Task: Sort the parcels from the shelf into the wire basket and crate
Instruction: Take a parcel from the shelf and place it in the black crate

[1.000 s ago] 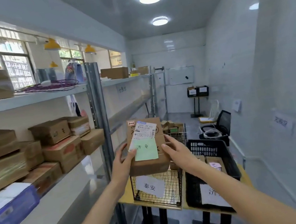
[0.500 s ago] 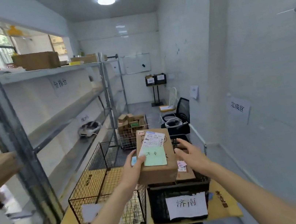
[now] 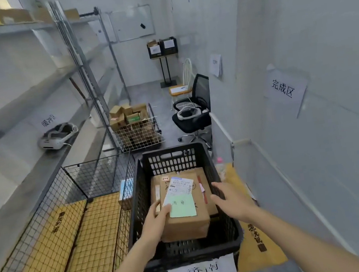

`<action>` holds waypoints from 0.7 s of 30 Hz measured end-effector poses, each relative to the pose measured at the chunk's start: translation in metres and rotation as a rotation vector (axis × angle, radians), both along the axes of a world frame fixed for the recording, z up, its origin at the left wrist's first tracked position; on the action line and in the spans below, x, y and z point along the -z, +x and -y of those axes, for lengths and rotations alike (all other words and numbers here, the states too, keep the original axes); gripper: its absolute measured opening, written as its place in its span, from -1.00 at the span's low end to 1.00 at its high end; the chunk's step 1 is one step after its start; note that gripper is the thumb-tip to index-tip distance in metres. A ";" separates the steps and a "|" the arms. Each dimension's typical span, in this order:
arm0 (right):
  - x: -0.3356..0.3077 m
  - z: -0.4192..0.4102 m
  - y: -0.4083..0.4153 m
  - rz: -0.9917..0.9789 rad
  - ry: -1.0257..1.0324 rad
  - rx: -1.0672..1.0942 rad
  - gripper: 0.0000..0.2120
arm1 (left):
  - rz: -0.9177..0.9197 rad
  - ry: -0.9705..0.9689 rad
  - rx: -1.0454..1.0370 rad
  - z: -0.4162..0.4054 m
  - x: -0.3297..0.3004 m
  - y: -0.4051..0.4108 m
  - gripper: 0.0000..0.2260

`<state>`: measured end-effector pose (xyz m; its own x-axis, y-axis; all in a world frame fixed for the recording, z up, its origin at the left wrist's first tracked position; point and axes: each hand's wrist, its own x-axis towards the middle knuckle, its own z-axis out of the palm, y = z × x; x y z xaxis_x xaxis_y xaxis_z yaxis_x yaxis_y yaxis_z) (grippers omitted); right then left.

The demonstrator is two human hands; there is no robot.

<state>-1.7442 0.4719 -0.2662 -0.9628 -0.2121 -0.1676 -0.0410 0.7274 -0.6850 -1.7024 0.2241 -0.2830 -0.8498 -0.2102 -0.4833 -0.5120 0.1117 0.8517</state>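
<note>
A brown cardboard parcel (image 3: 186,221) with a white shipping label and a green note lies inside the black plastic crate (image 3: 172,160), on top of other cardboard parcels (image 3: 204,178). My left hand (image 3: 155,223) holds the parcel's left edge, thumb on top. Just right of the parcel, my right hand (image 3: 232,200) hovers with fingers spread and holds nothing. The black wire basket (image 3: 70,222) stands left of the crate; one small parcel (image 3: 125,194) sits at its far right corner.
Crate and basket rest on a yellow-topped table (image 3: 260,245). Grey metal shelves (image 3: 27,93) run along the left with a white headset (image 3: 56,136). Beyond stand a white wire cart of boxes (image 3: 136,128) and a black office chair (image 3: 195,110). A white wall is close on the right.
My view swung from the shelf down to the crate. The parcel went from held up in both hands to lying inside the crate; my right hand has come off it.
</note>
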 end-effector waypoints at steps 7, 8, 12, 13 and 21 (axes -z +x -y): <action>0.067 -0.003 -0.030 -0.017 0.133 -0.034 -0.40 | 0.218 0.064 0.139 -0.009 0.083 -0.026 -0.37; 0.073 -0.002 -0.034 -0.025 0.139 -0.035 -0.39 | 0.241 0.077 0.165 -0.009 0.092 -0.029 -0.36; 0.087 0.000 -0.049 -0.054 0.163 -0.022 -0.38 | 0.366 0.149 0.319 -0.010 0.112 -0.048 -0.30; 0.090 0.000 -0.051 -0.064 0.172 -0.015 -0.38 | 0.398 0.167 0.355 -0.010 0.113 -0.052 -0.32; 0.110 0.005 -0.056 -0.168 0.232 0.011 -0.39 | 0.516 0.334 0.501 0.006 0.130 -0.066 -0.16</action>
